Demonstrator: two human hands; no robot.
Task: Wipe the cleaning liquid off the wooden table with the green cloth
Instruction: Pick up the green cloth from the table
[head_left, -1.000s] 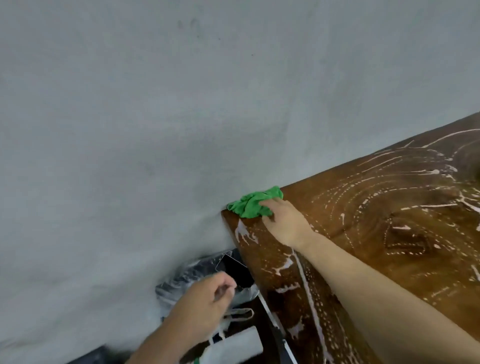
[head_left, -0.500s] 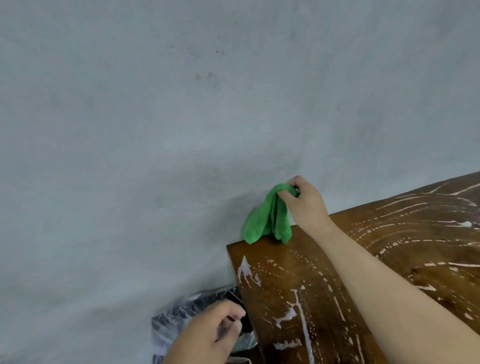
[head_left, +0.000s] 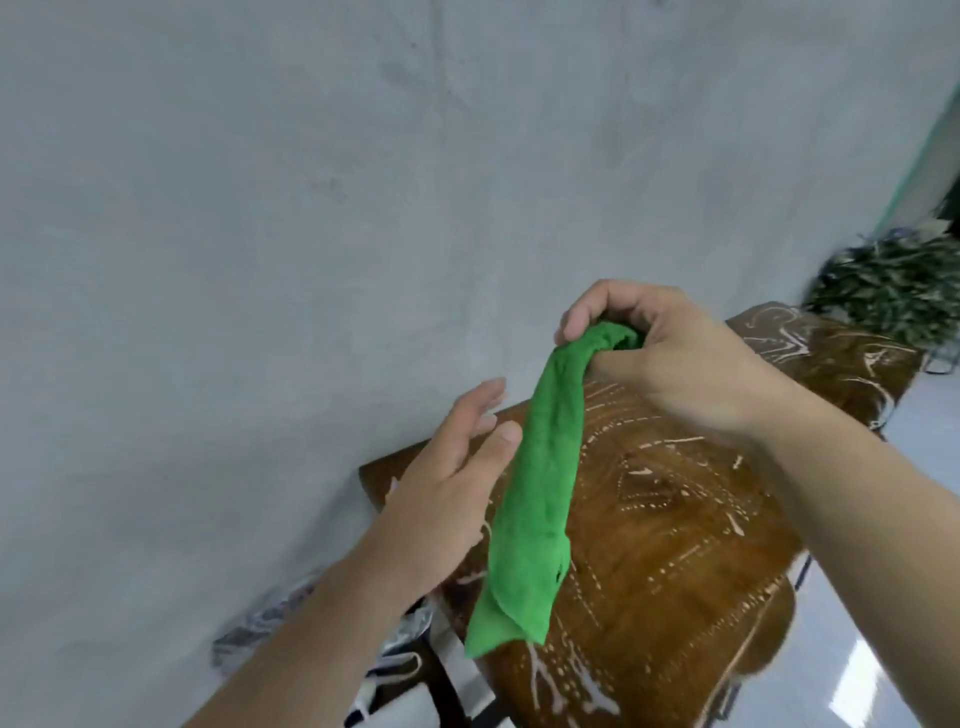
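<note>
My right hand (head_left: 670, 358) grips the top of the green cloth (head_left: 535, 488) and holds it up in the air. The cloth hangs down long and narrow over the wooden table (head_left: 675, 561). White streaks and dotted lines of cleaning liquid (head_left: 644, 473) cover the brown tabletop. My left hand (head_left: 447, 488) is raised beside the hanging cloth with its fingers straight and spread, just left of the fabric and holding nothing.
A grey wall (head_left: 311, 234) runs close behind the table. A crumpled plastic bag (head_left: 291, 613) lies below the table's left end. A dark leafy plant (head_left: 893, 291) stands at the far right, and a shiny pale floor (head_left: 883, 649) shows at the lower right.
My right hand lifted the cloth off the table's far corner and now holds it hanging high. My left hand rose from the bag to beside the cloth. The view swung right.
</note>
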